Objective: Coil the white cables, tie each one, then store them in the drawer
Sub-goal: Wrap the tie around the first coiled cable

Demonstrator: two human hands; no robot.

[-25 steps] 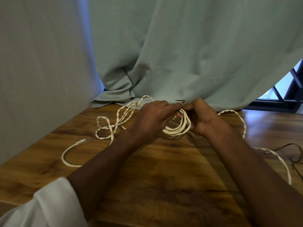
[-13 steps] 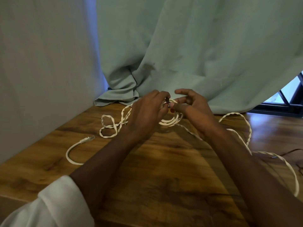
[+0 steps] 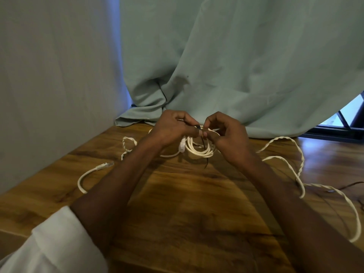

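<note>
Both hands were raised just above the wooden tabletop (image 3: 189, 203), near its far edge. The left hand (image 3: 171, 130) had its fingers curled, thumb and forefinger pinching a thin black tie (image 3: 203, 152) at the top of a coiled white cable (image 3: 199, 149). The right hand (image 3: 228, 134) met it fingertip to fingertip, pinching the same tie; one loose end of the tie hung down across the coil toward the tabletop. A white plug (image 3: 181, 146) hung at the coil's left side.

The coil hung from the fingers, its lower loops at or just over the wood; contact could not be told. A second, twisted white cable (image 3: 295, 154) lay uncoiled on the tabletop to the right, looping past the right forearm toward the near right corner. More twisted loops (image 3: 129, 143) lay behind the left wrist, and a loose end with a clear connector (image 3: 104, 166) rested left of the left forearm.

A pale green curtain (image 3: 226, 66) draped onto the tabletop's far edge. White sleeve (image 3: 55, 245) on the left arm. No brands, labels or writing were legible.
</note>
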